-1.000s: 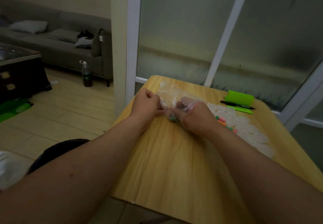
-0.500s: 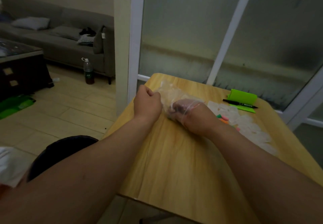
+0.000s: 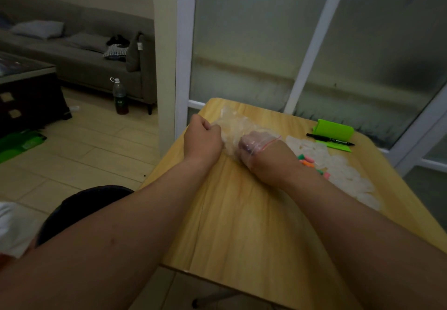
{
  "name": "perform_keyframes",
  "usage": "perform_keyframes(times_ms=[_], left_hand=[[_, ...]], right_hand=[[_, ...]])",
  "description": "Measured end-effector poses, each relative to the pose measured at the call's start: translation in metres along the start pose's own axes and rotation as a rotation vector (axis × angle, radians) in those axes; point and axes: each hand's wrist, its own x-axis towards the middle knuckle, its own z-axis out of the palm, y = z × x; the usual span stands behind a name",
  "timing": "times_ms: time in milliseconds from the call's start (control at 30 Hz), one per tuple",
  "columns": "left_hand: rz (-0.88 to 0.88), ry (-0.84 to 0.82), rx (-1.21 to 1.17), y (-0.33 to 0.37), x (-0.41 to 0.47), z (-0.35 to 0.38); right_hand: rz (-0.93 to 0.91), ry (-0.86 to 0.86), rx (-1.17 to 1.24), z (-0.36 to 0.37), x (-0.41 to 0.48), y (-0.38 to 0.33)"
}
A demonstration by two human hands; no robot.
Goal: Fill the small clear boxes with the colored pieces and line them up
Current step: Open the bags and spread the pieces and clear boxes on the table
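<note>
Fingers of the right hand [image 3: 266, 162] blur inside the zip bag [image 3: 232, 128]; whether they grasp anything is unreadable. The left hand [image 3: 202, 139] clenches the bag's edge. Right of the bag lie cloudy clear boxes [image 3: 338, 168] and bright colored pieces [image 3: 306, 162].

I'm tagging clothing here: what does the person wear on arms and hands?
Nothing visible: both forearms are bare, with no sleeves, watch or bracelet. The left hand and right hand are ungloved; the right's fingers are obscured, so rings there cannot be told.
</note>
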Motion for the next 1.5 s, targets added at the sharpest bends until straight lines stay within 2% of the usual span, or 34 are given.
perform_keyframes(times_ms=[67,200,367,467,700,933,1100,1300,1500], left_hand=[[0.0,0.001,-0.001,0.001,0.0,0.0],[0.0,-0.012,-0.021,0.001,-0.002,0.0],[-0.005,-0.027,-0.04,0.002,-0.003,-0.001],[-0.003,-0.037,-0.036,0.002,-0.003,0.0],[0.016,-0.037,0.012,0.001,-0.001,0.0],[-0.009,0.017,-0.022,-0.001,0.003,0.0],[-0.008,0.084,-0.029,-0.003,0.006,0.0],[0.012,0.066,-0.002,-0.004,0.006,0.002],[0.029,0.058,0.017,-0.007,0.009,0.003]], right_hand=[[-0.018,0.082,-0.039,0.007,-0.003,0.005],[0.074,0.053,0.016,0.01,-0.005,0.003],[0.05,0.079,-0.097,0.002,-0.007,-0.003],[0.028,0.137,-0.083,0.001,-0.006,-0.005],[0.068,-0.135,0.041,-0.005,0.004,-0.016],[0.08,-0.149,0.157,-0.012,0.004,-0.008],[0.033,-0.225,0.047,-0.019,0.003,-0.003],[-0.013,-0.25,0.16,-0.022,-0.004,-0.002],[-0.019,-0.301,0.1,-0.022,-0.001,-0.008]])
